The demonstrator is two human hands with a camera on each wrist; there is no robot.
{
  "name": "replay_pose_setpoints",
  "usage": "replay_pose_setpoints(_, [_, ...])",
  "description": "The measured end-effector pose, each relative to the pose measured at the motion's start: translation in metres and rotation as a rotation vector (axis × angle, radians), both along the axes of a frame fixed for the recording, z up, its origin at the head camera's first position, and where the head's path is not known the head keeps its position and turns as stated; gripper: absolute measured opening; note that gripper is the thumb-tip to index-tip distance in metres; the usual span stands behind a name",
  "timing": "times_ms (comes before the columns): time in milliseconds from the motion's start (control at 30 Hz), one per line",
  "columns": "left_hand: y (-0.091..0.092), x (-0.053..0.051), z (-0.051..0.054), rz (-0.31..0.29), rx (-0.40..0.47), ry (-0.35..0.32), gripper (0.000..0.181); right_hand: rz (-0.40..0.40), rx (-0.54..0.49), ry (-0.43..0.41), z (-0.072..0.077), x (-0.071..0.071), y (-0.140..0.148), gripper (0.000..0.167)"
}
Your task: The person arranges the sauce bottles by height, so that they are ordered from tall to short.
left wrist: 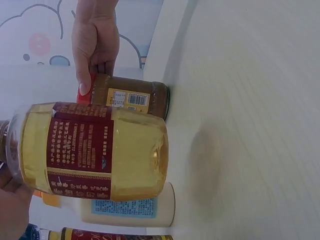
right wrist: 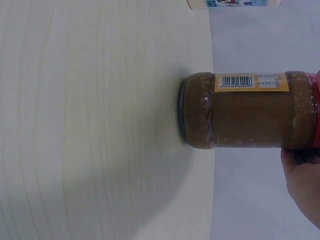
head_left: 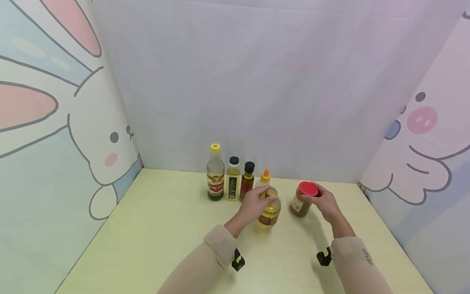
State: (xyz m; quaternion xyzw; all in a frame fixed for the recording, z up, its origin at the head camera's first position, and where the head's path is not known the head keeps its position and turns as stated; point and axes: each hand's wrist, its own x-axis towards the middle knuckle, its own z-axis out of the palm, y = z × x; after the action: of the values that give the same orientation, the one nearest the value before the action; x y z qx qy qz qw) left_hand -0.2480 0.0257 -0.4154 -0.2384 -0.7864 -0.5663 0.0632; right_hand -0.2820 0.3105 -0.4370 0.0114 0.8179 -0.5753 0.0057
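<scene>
My left hand (head_left: pixel 252 205) grips a bottle of yellow cooking oil (head_left: pixel 268 219) by its neck, just under the gold cap. In the left wrist view the oil bottle (left wrist: pixel 137 150) hangs above the table, its shadow apart from its base. To the right, my right hand (head_left: pixel 326 203) holds a jar of brown paste (head_left: pixel 300 204) by its red lid (head_left: pixel 308 188). The jar (right wrist: pixel 245 117) stands upright, its base at or very near the tabletop; whether it touches, I cannot tell. Behind the left hand, a squeeze bottle with an orange tip (head_left: pixel 265 175) is partly hidden.
Along the back of the pale table (head_left: pixel 154 228) stand a yellow-capped dark sauce bottle (head_left: pixel 215 175), a small bottle of pale yellow liquid (head_left: pixel 233 179) and a black-capped bottle with a red label (head_left: pixel 247 181). A plain cloth wall (head_left: pixel 257 81) rises behind them.
</scene>
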Motion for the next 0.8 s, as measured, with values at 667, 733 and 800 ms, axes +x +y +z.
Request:
replay_pose_setpoints(667, [0.038,-0.029,-0.005,0.066,-0.017,-0.03,0.03,0.0,-0.014,0.006,-0.003,0.0,0.0,0.082])
replay_pose_setpoints(733, [0.042,-0.033,-0.007,0.073,-0.02,-0.023,0.032,-0.001,-0.017,0.006,-0.003,0.0,0.001,0.082])
replay_pose_setpoints(800, [0.045,-0.035,-0.008,0.077,-0.021,-0.025,0.034,0.002,-0.016,0.005,-0.003,-0.001,0.001,0.083])
